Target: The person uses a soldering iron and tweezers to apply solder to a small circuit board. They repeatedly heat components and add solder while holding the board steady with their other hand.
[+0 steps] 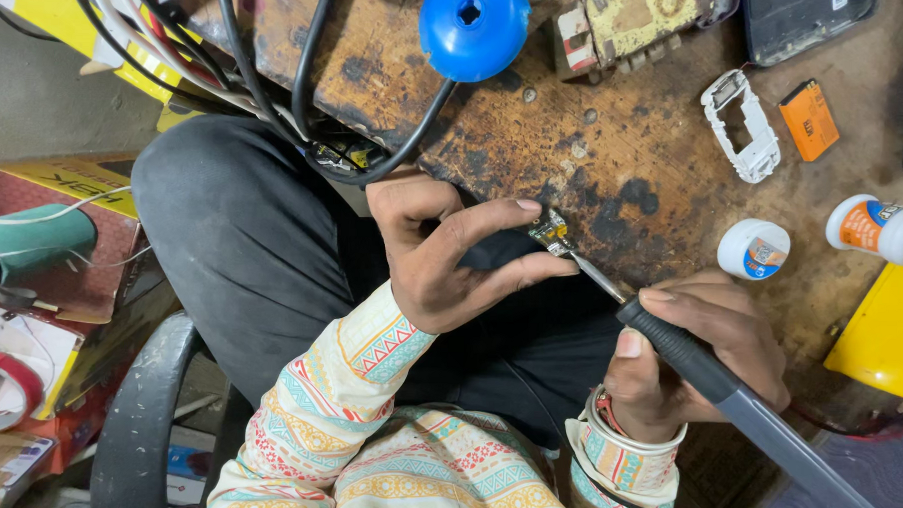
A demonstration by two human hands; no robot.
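My left hand [442, 249] pinches a small circuit part [549, 229] between forefinger and thumb at the near edge of a stained, scorched wooden bench [536, 137]. My right hand [698, 353] grips the dark handle of a soldering iron [727, 394]; its thin metal tip [593, 274] touches the small part. Both arms wear patterned sleeves, and my dark-trousered lap lies below.
On the bench lie a blue round cap [474, 24], black cables [307, 89], a white phone frame [741, 124], an orange battery [808, 118], a small round white tin [753, 249] and a white bottle on its side [878, 227]. Yellow tray [884, 339] at right; boxes and a tape roll at left.
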